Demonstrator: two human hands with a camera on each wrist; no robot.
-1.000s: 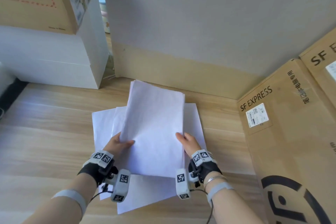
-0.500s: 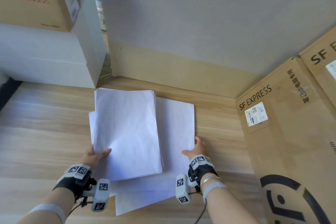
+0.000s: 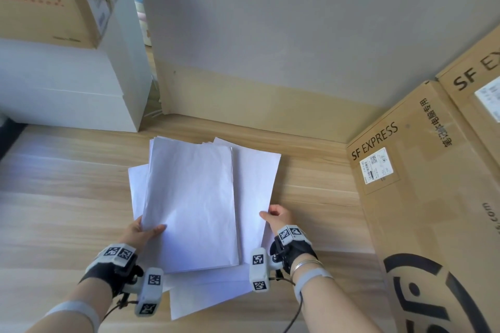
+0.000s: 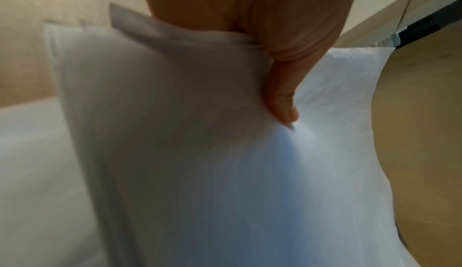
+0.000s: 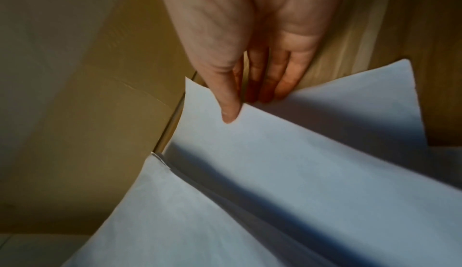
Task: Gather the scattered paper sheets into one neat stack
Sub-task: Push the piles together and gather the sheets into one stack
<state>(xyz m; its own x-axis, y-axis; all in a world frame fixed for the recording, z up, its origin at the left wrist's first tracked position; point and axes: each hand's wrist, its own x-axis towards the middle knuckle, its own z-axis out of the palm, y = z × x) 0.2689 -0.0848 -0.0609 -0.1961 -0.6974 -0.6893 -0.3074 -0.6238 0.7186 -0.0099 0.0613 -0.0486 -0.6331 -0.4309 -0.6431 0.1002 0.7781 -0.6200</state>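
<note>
- Cardboard box (image 3: 422,197) marked SF EXPRESS stands right of the papers; white box (image 3: 62,83) at far left, wall (image 3: 270,21) behind.
- Paper stack (image 3: 192,202): white, slightly creased, on the wooden table (image 3: 54,197), atop loose sheets fanning out.
- Left hand (image 3: 143,232) grip pinches the stack's near-left corner.
- Right hand (image 3: 278,217) grip pinches a loose sheet (image 3: 254,184) at its right edge.

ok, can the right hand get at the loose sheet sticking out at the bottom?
Probably yes: the bottom sheet lies uncovered just below the right hand, though that hand now pinches another sheet.
</note>
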